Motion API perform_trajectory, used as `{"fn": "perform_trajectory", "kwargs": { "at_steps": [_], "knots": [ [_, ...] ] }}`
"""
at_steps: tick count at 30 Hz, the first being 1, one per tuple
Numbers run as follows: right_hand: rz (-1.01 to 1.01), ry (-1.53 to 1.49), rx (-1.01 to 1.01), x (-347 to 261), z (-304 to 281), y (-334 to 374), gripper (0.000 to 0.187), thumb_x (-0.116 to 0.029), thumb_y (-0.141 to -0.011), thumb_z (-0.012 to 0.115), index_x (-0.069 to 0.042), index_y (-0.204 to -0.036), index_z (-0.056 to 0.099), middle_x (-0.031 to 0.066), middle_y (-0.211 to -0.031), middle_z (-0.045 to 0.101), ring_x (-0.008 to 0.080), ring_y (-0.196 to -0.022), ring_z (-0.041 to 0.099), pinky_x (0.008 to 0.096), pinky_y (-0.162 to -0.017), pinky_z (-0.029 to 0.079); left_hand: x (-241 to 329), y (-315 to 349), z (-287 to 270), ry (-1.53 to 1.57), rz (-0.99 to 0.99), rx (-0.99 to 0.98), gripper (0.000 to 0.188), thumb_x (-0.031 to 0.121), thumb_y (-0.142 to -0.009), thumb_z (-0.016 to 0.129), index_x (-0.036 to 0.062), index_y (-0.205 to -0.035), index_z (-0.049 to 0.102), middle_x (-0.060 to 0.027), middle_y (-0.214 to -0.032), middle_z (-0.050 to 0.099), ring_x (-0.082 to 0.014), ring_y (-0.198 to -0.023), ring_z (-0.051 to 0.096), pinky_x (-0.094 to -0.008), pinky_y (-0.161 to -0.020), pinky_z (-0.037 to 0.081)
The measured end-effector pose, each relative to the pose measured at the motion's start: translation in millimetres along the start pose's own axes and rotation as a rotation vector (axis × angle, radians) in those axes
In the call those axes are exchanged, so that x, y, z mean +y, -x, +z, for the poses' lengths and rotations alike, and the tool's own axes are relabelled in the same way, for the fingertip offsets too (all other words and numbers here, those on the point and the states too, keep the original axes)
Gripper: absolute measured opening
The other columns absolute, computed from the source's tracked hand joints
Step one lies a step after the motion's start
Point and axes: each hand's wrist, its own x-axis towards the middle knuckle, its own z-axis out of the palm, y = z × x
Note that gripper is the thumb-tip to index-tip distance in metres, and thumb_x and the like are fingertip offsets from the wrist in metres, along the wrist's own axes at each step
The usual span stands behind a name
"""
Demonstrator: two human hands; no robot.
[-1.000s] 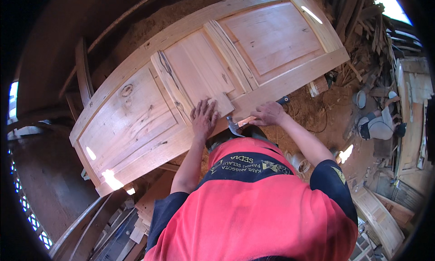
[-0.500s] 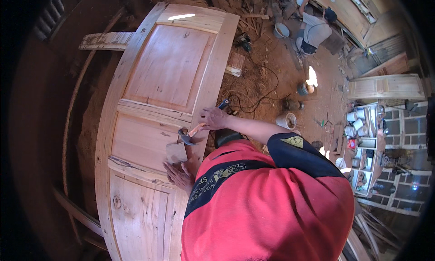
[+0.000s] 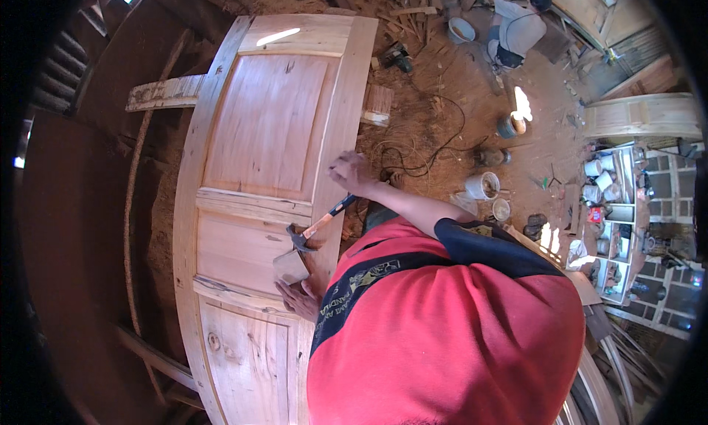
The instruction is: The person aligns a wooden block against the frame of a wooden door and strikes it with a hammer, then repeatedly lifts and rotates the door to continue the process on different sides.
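Observation:
A panelled wooden door [image 3: 269, 123] lies flat in front of me. My left hand [image 3: 301, 300] is low on it, its fingers at the lower edge of a small wooden block [image 3: 291, 267], which it seems to hold; part of the grip is hidden. Just beyond the block rests a claw hammer [image 3: 318, 224], its head beside the block and its dark handle end by my right wrist. My right hand [image 3: 351, 172] is over the door's right-hand stile, off the handle, with its fingers partly spread and nothing visible in them.
A support beam [image 3: 166, 92] sticks out under the door's left side. Cables [image 3: 420, 171], buckets [image 3: 483, 185] and wood scraps lie on the dirt floor to the right. A co-worker [image 3: 515, 30] crouches at the far right. Shelving [image 3: 616, 226] with containers stands at the right.
My right hand has let go of the hammer and moved up along the door. The hammer now lies on the door. My left hand stays by the block, and the view has shifted slightly.

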Motion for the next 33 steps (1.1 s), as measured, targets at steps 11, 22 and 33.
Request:
{"fn": "perform_trajectory", "kwargs": {
  "at_steps": [11, 22, 33],
  "knots": [
    [-0.024, -0.066, 0.139, 203.5, -67.5, -126.3, 0.021, -0.029, -0.091, 0.065, -0.008, -0.094, 0.067, 0.0126, -0.097, 0.063, 0.0328, -0.096, 0.060, 0.0476, -0.088, 0.046, 68.1, 28.8, 6.0, -0.176, -0.462, 0.230, 0.078, 0.061, -0.101, 0.037, 0.0010, -0.151, 0.035, -0.0214, -0.155, 0.035, -0.0417, -0.139, 0.038, -0.0532, -0.108, 0.036],
    [-0.146, -0.485, -0.343, 310.6, -90.5, -157.7, 0.030, -0.031, -0.090, 0.070, -0.004, -0.102, 0.065, 0.0152, -0.100, 0.062, 0.0342, -0.098, 0.061, 0.0455, -0.086, 0.049, 366.0, -53.2, 84.0, 0.711, -1.223, 0.191, 0.073, 0.057, -0.098, 0.053, -0.0037, -0.136, 0.042, -0.0199, -0.119, 0.056, -0.0277, -0.102, 0.057, -0.0476, -0.086, 0.051],
    [0.299, -0.570, -0.521, 402.4, -166.0, -207.0, 0.021, -0.026, -0.095, 0.064, -0.007, -0.102, 0.068, 0.0165, -0.091, 0.069, 0.0339, -0.082, 0.069, 0.0437, -0.071, 0.055, 360.7, -144.5, 143.0, 0.653, -1.529, 0.201, 0.066, 0.030, -0.103, 0.051, 0.0041, -0.150, 0.011, -0.0255, -0.129, 0.051, -0.0326, -0.094, 0.068, -0.0423, -0.064, 0.065]
  ]
}}
